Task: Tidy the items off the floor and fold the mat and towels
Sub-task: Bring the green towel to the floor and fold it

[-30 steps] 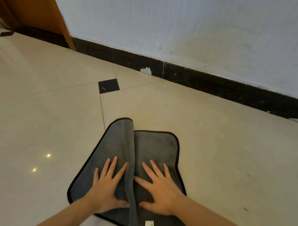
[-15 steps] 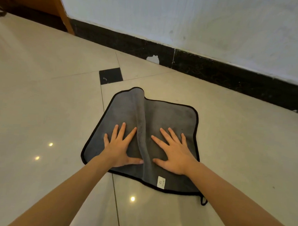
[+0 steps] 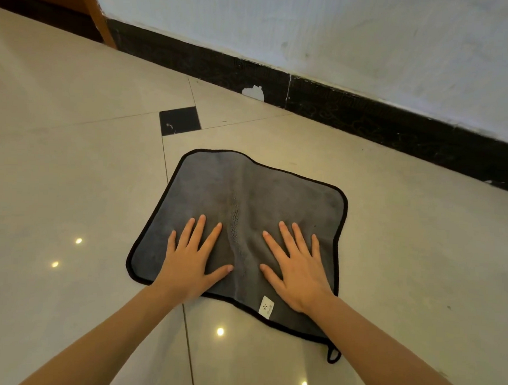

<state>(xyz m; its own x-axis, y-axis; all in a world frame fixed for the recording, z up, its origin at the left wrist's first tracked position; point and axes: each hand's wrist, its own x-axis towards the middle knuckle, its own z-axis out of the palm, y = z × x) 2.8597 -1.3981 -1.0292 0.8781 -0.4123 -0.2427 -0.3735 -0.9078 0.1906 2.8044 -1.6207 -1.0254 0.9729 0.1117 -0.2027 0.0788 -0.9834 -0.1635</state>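
A grey towel point(image 3: 255, 192) with black trim lies spread on the beige tiled floor. A raised crease runs down its middle. A white label point(image 3: 266, 306) and a small black hanging loop point(image 3: 333, 354) sit at its near edge. My left hand point(image 3: 192, 256) presses flat on the towel's left half, fingers straight and spread. On the right half my right hand point(image 3: 297, 265) lies flat the same way, just right of the crease.
A white wall with a black skirting board point(image 3: 338, 108) runs across the back. A brown wooden piece point(image 3: 95, 10) leans at the far left by the wall. One small black inset tile point(image 3: 179, 120) sits beyond the towel.
The folded-over left flap has been laid open, and both hands have slid apart, so the towel now lies nearly flat with only a low crease. The view has pulled back.
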